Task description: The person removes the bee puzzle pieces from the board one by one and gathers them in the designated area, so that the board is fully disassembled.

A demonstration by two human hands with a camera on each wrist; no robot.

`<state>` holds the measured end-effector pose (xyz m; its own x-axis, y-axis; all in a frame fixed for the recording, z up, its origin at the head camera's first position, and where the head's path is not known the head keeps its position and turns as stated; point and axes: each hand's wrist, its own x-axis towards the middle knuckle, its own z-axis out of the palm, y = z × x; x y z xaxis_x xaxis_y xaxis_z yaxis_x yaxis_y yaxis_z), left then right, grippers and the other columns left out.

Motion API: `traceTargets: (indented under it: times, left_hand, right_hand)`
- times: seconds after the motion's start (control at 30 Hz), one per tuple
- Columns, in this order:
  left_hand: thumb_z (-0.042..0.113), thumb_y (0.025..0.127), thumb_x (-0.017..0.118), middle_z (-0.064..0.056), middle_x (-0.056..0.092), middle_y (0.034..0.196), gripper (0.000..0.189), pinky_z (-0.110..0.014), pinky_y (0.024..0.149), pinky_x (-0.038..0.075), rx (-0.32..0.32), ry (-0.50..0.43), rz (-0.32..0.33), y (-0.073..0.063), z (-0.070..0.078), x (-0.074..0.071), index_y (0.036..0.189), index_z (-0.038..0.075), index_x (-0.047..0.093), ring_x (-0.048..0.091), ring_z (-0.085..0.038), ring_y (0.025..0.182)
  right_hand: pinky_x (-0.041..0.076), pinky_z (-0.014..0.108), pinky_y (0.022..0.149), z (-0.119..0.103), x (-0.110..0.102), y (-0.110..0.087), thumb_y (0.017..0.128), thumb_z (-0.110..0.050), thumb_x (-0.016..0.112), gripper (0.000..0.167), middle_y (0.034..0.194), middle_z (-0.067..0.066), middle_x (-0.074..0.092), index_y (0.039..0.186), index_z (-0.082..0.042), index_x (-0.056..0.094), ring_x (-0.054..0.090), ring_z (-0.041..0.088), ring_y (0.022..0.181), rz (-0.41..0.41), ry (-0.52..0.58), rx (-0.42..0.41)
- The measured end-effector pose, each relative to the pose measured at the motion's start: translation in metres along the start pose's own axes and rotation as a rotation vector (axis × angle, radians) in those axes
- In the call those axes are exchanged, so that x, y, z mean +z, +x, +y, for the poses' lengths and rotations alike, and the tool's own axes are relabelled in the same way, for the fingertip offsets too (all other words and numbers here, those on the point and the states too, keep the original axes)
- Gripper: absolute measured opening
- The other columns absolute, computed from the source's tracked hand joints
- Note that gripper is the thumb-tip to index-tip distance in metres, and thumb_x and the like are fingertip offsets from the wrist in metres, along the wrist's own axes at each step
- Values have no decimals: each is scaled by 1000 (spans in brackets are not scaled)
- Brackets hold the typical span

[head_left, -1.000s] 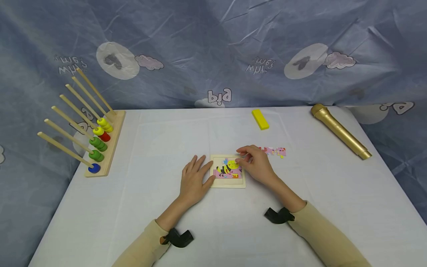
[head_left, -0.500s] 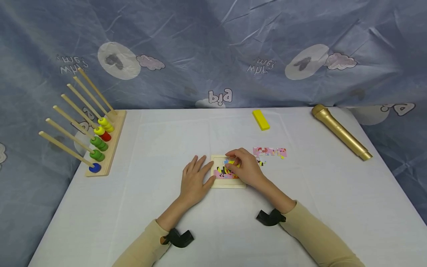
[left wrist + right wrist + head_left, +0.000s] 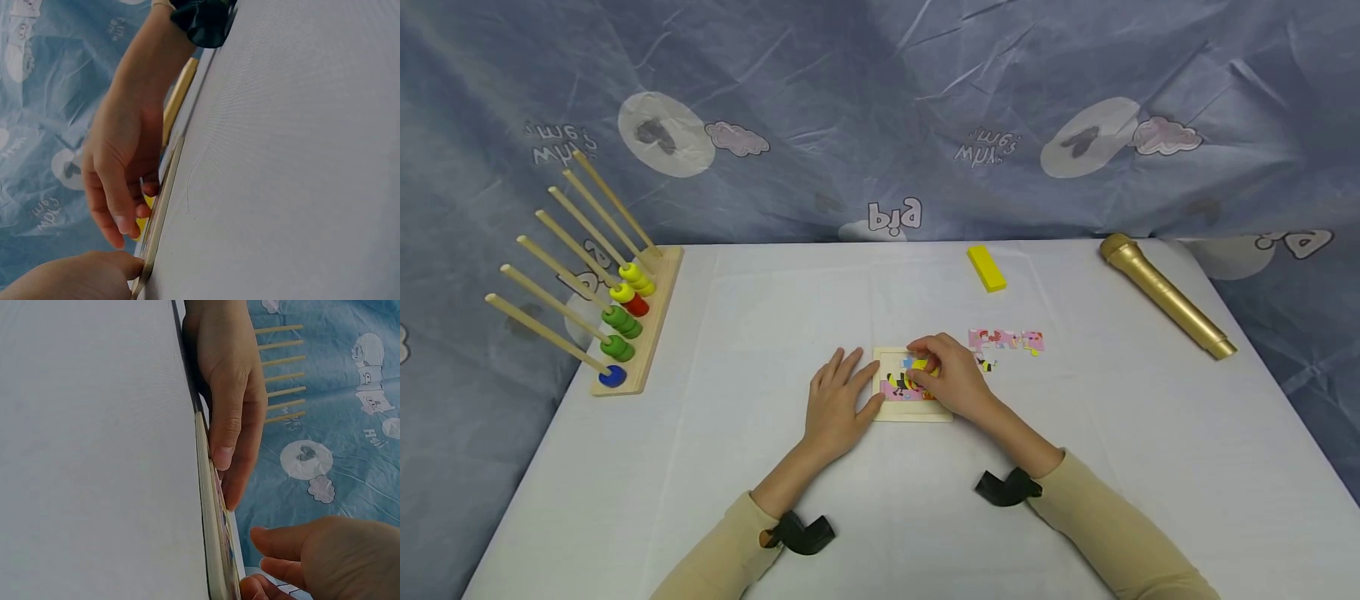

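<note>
On the table (image 3: 760,317) I log: puzzle board (image 3: 912,411); left hand (image 3: 838,408), spread, touching it; right hand (image 3: 957,377) over it, grip unclear.

On my screen, left hand (image 3: 838,408) and right hand (image 3: 964,380) sit close together.
I see left forearm (image 3: 718,546) and right forearm (image 3: 1120,529) slanting inward; the left lies palm down, fingers (image 3: 862,378) straight, thumb (image 3: 870,409) spread, while the right arches over, fingers bent, thumb and forefinger (image 3: 928,342) apart.
</note>
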<state>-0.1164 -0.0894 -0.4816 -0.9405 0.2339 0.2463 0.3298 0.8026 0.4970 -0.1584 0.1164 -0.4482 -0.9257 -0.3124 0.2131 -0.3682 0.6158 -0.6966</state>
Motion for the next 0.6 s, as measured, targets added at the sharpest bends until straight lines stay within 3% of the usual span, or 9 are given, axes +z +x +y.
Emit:
traceTargets:
  times: [0.6]
  left_hand:
    - [33, 92, 63, -14, 44, 151, 47, -56, 114, 23, -4, -14, -3, 0, 1, -1, 135, 13, 60, 28, -38, 146]
  right_hand:
    - [44, 25, 67, -1, 3, -2, 78, -8, 80, 33, 97, 9, 64, 109, -3, 69, 53, 14, 75, -34, -65, 21]
